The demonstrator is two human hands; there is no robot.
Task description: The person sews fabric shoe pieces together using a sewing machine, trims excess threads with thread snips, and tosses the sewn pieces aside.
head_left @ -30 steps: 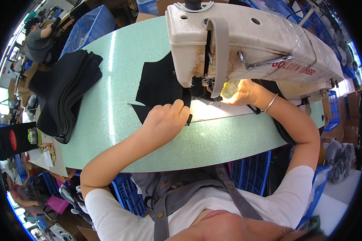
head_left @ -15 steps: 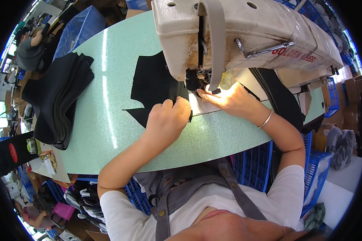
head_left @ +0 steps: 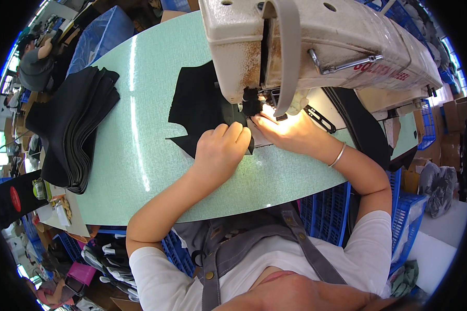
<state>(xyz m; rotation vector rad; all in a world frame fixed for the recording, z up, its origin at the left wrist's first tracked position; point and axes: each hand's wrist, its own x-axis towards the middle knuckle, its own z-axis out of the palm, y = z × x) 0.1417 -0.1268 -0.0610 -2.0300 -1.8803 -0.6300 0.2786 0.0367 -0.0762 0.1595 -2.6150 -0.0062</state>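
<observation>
Could nip a fingertip of the right hand at the needle end of the sewing machine, from reaching in so close beneath it. Could also pucker or skew the black cloth piece, from uneven pulling by the left hand, or set its edge askew, from poor sight amid glare and overhang. Could even fold the loose pointed corner under, from a careless turn of the left wrist. Lying on the green bench, partly hidden by the sewing machine, well apart from the stack of black pieces. At the left, closed narrow in a knuckles-up grip, seemingly pinching the cloth's near right part, with fingertips hidden. At the right, drawn together in a grip pointing toward the needle end; cannot tell about anything held, because of the glare.
</observation>
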